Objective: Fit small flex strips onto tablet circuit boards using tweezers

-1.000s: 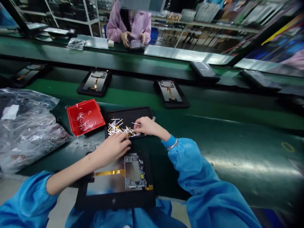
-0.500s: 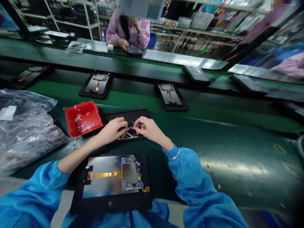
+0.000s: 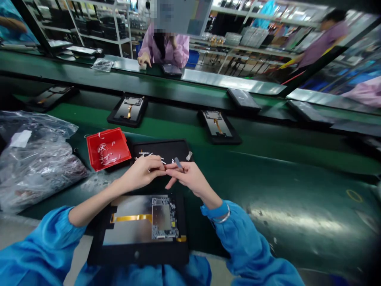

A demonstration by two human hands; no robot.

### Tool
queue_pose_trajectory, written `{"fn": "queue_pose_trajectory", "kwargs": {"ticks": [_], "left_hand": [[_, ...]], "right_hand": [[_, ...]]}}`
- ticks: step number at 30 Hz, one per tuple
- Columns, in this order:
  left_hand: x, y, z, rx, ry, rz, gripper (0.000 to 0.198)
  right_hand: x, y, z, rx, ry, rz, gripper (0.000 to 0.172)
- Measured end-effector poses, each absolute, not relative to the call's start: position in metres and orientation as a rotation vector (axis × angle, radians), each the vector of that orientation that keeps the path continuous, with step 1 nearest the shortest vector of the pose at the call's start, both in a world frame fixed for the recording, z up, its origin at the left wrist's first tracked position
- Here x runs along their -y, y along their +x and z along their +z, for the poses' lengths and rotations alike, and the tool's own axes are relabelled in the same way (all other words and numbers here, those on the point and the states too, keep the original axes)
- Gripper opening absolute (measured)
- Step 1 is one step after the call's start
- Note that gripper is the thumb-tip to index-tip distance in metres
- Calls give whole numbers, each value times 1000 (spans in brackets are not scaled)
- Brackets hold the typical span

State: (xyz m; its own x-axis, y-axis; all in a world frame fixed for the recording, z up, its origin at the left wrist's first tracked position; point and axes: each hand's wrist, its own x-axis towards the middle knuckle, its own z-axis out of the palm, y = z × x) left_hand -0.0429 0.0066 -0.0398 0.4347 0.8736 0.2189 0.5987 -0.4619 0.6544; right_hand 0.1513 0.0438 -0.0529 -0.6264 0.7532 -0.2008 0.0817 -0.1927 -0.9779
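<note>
My left hand point(image 3: 147, 171) is closed in a pinch, its fingertips meeting those of my right hand point(image 3: 192, 176). What the left fingers pinch is too small or hidden to tell. A slim grey tool point(image 3: 178, 163), like tweezers, sticks up between the fingers of my right hand. Both hands are above the near edge of a black tray point(image 3: 175, 147) with small white and orange strips in it. Closer to me lies an opened tablet point(image 3: 137, 230), showing a metal back, an orange ribbon cable and a circuit board point(image 3: 162, 218).
A red bin point(image 3: 122, 145) with white curled scraps stands left of the tray, beside a large clear plastic bag point(image 3: 44, 159). Farther off, opened tablets point(image 3: 127, 109) point(image 3: 218, 127) lie on the green belt point(image 3: 166, 119). A person in pink point(image 3: 178, 51) sits opposite.
My hands have moved slightly toward me, away from the tray. The right fingers have spread and the grey tool now points upward. A small pale piece shows at the tray's right end.
</note>
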Motion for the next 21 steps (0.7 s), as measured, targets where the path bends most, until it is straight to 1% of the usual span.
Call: {"fn": "queue_pose_trajectory", "kwargs": {"ticks": [4, 6, 8, 10, 12, 14, 16, 18, 19, 21], "left_hand": [[11, -47, -33, -1213, 2257, 684, 27], [17, -67, -27, -1385, 2331, 653, 29], [21, -98, -21, -1752, 2420, 615, 30], [24, -130, -18, -2067, 2384, 603, 33], [26, -153, -20, -2274, 2292, 597, 41], [30, -160, -25, -2415, 2215, 600, 38], [35, -152, -31, -2431, 2197, 645, 28], [41, -133, -36, -2358, 2248, 703, 28], [44, -121, -39, -2284, 2289, 739, 27], [50, -98, -45, -2076, 2363, 806, 18]], "right_hand": [[-39, 163, -64, 1559, -1007, 1873, 29], [-32, 172, -68, 1620, -988, 1779, 23], [-23, 179, -71, 1743, -984, 1586, 16], [-11, 183, -75, 1896, -978, 1323, 11], [-2, 183, -80, 1997, -945, 1088, 11], [3, 180, -86, 2038, -907, 962, 13], [5, 176, -91, 2048, -887, 920, 12], [3, 173, -96, 2069, -880, 928, 12], [2, 173, -98, 2084, -876, 937, 12], [0, 174, -100, 2120, -857, 944, 13]]}}
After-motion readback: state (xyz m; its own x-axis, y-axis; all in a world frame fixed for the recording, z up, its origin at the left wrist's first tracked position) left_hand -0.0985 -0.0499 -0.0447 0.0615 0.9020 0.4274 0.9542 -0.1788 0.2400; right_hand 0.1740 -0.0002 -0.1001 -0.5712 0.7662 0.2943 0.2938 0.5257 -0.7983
